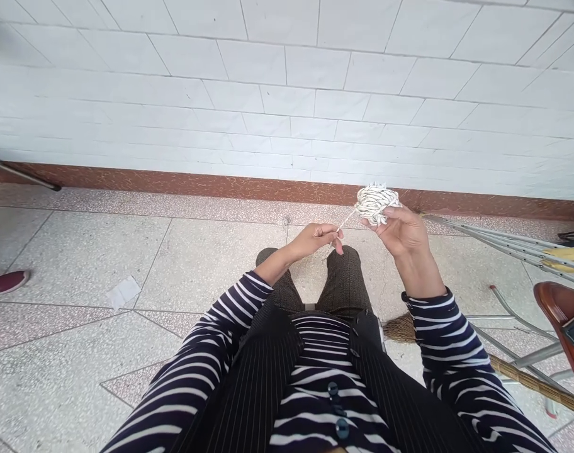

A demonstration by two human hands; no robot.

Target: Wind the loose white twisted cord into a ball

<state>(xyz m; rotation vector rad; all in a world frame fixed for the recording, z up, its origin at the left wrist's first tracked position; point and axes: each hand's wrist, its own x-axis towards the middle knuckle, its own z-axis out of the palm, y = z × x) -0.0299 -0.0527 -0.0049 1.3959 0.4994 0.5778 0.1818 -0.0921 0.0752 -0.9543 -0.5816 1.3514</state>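
Observation:
A bundle of white twisted cord is held up in front of me, near the foot of the wall. My right hand grips it from the right and below, thumb across its near side. From the bundle a single strand runs down and left to my left hand, which pinches it between thumb and fingers above my knees. The strand looks fairly straight between the two hands. Part of the bundle is hidden by my right fingers.
A white tiled wall with a red-brown base stands ahead. Metal crutches, a broom and a brown chair are at the right. Paper lies on the floor at left, near a red shoe.

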